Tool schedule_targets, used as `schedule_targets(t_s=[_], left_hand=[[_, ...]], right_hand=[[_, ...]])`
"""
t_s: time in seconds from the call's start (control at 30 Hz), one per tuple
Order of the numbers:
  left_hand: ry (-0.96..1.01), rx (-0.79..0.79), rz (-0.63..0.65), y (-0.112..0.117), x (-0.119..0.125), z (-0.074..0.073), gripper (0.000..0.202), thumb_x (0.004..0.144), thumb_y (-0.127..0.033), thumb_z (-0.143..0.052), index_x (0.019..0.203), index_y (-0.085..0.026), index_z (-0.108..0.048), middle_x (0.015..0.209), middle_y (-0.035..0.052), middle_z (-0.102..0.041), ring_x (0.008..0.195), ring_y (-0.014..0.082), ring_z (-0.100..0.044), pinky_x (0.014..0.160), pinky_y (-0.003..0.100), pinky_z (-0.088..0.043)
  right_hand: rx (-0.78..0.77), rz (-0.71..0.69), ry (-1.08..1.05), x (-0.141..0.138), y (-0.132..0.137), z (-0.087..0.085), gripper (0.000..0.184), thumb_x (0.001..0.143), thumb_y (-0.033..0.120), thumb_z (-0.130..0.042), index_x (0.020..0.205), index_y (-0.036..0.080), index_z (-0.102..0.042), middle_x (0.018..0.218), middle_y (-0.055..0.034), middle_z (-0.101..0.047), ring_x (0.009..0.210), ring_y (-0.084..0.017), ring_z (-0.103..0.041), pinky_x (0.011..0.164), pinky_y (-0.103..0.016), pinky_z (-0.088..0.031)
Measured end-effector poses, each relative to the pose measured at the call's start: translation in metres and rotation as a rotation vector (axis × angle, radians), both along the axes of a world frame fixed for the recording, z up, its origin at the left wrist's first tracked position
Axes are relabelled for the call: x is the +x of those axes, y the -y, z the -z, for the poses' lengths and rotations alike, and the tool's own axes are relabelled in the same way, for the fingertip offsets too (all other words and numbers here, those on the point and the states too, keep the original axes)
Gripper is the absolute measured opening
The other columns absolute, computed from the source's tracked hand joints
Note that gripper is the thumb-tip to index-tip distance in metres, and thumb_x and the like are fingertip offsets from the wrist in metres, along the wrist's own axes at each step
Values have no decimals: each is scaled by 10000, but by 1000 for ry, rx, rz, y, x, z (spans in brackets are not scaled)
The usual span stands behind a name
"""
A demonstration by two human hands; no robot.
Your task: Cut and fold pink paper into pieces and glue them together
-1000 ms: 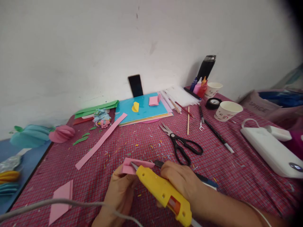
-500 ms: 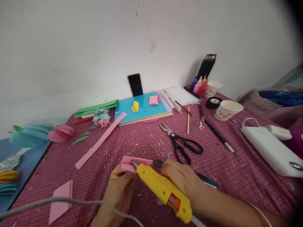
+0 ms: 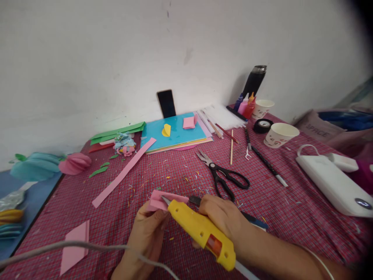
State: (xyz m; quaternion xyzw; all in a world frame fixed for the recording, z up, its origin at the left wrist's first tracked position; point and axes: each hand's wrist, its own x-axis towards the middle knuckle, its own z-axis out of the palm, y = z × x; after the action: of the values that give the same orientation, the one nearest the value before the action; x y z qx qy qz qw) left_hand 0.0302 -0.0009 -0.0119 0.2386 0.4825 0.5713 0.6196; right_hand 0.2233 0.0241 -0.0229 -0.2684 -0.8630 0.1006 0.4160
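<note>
A folded piece of pink paper (image 3: 170, 196) is pinched between the thumb and fingers of my left hand (image 3: 150, 227). My right hand (image 3: 223, 217) is wrapped round a yellow hot glue gun (image 3: 201, 233), with a clear glue stick (image 3: 246, 270) jutting from its back end. The gun's metal nozzle points into the fold and appears to touch the paper. Partly behind my right hand lies a dark-blue-handled tool (image 3: 253, 221), its kind hard to make out. Black-handled scissors (image 3: 221, 169) rest open just beyond my right hand.
A pink strip (image 3: 125, 173) and a pink cut piece (image 3: 75, 247) lie at left. A cable (image 3: 96, 246) crosses the foreground. Coloured sheets (image 3: 175, 134) and a phone (image 3: 166, 103) are at the back. Paper cups (image 3: 281, 136) and a white device (image 3: 335, 182) stand at right.
</note>
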Motion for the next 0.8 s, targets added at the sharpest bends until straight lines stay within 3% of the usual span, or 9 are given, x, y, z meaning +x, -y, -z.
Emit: schedule_targets(t_s=[0.27,0.5,0.8], left_hand=[[14,39,-33,-1,-6,2,209,606,-296,-875,725,-169,-760,625,-6,-668,480,43,-398,462,163,-350],[21,50,-146,-4,-11,-4,256,505,-277,-920,692,-190,-768,669,21,-713,528,83,-523,483,178,-423],[40,68,-160,-6,-11,-7,239,545,-254,-908,727,-176,-773,726,39,-736,521,63,-501,441,147,-386]], right_hand=[[-119,-26,-14,3,0,5,111,913,275,-509,840,193,-492,684,16,-525,558,-112,-468,496,-252,-336],[-113,-23,-28,2,0,4,70,874,224,-518,822,201,-477,681,16,-518,553,-114,-457,503,-256,-342],[-106,-5,0,5,-3,11,90,897,284,-511,853,207,-501,686,21,-533,553,-119,-463,496,-251,-338]])
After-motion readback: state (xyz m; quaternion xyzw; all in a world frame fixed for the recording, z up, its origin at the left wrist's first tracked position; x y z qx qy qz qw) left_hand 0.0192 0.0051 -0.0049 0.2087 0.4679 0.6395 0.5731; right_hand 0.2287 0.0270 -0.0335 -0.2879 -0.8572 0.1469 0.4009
